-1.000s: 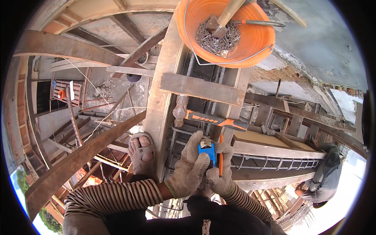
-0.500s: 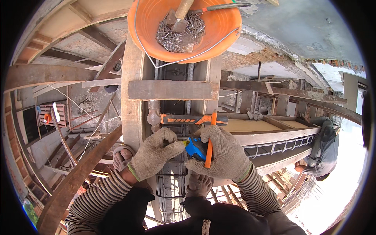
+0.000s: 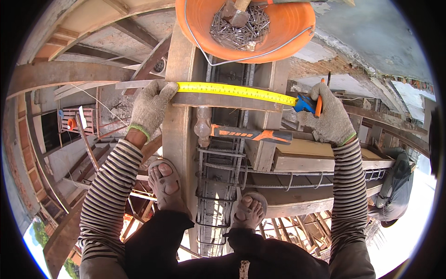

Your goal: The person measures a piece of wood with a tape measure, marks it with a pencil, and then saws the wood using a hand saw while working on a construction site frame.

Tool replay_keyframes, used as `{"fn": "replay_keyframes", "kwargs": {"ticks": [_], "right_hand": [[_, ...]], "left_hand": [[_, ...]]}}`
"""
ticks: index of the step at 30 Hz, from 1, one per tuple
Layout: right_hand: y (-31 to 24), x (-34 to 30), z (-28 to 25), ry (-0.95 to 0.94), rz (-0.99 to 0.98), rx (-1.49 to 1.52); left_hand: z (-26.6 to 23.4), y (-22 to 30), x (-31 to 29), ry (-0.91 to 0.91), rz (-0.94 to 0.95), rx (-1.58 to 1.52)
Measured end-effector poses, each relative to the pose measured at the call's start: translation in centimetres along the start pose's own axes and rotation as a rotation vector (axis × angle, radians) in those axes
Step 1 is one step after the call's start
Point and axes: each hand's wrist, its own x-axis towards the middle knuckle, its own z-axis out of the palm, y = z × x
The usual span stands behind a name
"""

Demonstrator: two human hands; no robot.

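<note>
A yellow tape measure blade (image 3: 237, 92) is stretched level over a short wooden crosspiece (image 3: 218, 101). My gloved left hand (image 3: 151, 106) pinches the blade's free end at the board's left side. In my gloved right hand (image 3: 331, 114) are the blue tape measure case (image 3: 304, 104) and an orange pencil (image 3: 318, 106), held beyond the board's right end. Just nearer than the board, a hammer (image 3: 251, 134) with an orange and black handle lies across the formwork, its head toward the left. The fingertips of my left hand are partly hidden behind the blade.
An orange bucket (image 3: 197, 30) holds nails (image 3: 244, 32) and a hammer head (image 3: 239, 17). Steel rebar (image 3: 218, 179) runs between formwork boards (image 3: 179, 125). My sandalled feet straddle it. Wooden beams (image 3: 69, 79) and drops lie to the left; another person (image 3: 395, 186) is at right.
My hands have moved apart and farther forward, drawing the yellow blade out of the case across the crosspiece. The view has shifted, so the bucket and hammer appear farther right.
</note>
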Motion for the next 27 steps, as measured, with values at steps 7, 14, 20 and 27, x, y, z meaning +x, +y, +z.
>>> {"fn": "replay_keyframes", "kwargs": {"ticks": [7,14,20,27], "right_hand": [[0.6,1.9,0.0,-0.106,0.054,-0.078],[1.3,1.2,0.1,-0.132,0.123,-0.085],[2.2,0.5,0.7,-0.04,-0.001,-0.002],[0.8,0.9,0.4,-0.026,-0.017,0.016]], "left_hand": [[1.6,-0.6,-0.7,0.078,-0.037,-0.007],[4.0,0.1,-2.0,0.307,0.22,0.1],[5.6,0.7,-3.0,0.418,0.385,0.451],[8.1,3.5,-4.3,0.32,0.53,0.722]]}}
